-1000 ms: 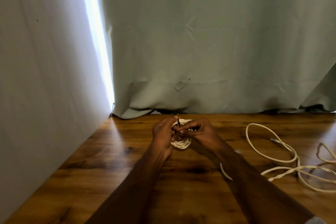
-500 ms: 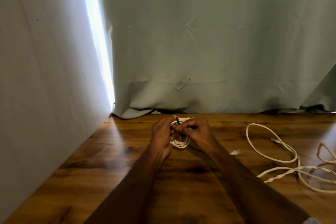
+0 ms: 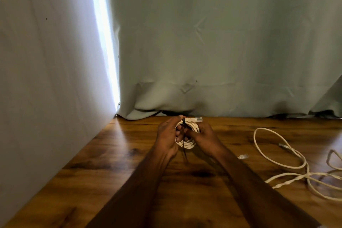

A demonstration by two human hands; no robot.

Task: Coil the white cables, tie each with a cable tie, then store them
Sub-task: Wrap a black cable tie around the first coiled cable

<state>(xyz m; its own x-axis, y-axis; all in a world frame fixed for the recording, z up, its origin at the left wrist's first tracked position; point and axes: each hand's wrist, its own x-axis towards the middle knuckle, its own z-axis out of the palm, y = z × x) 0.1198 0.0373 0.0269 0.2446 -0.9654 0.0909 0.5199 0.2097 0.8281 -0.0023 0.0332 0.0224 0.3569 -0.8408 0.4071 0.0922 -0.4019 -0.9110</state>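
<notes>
A small coil of white cable (image 3: 188, 143) is held upright just above the wooden table (image 3: 111, 172), between both hands. My left hand (image 3: 166, 137) grips the coil's left side. My right hand (image 3: 205, 137) grips its right side, fingers curled into the middle. A thin black cable tie (image 3: 183, 142) runs over the top of the coil and down its front, its tail hanging below. The coil's clear plug end (image 3: 196, 119) sticks out to the right at the top. Fingers hide the coil's centre.
A second white cable (image 3: 277, 161) lies loose and uncoiled on the table at the right, with a plug (image 3: 242, 157) near my right forearm. Grey-green curtains (image 3: 203, 42) hang along the back and the left side.
The coil has turned more upright, and its plug end now shows at the top. The black tie's tail now hangs down below the coil. Both hands have stayed in place.
</notes>
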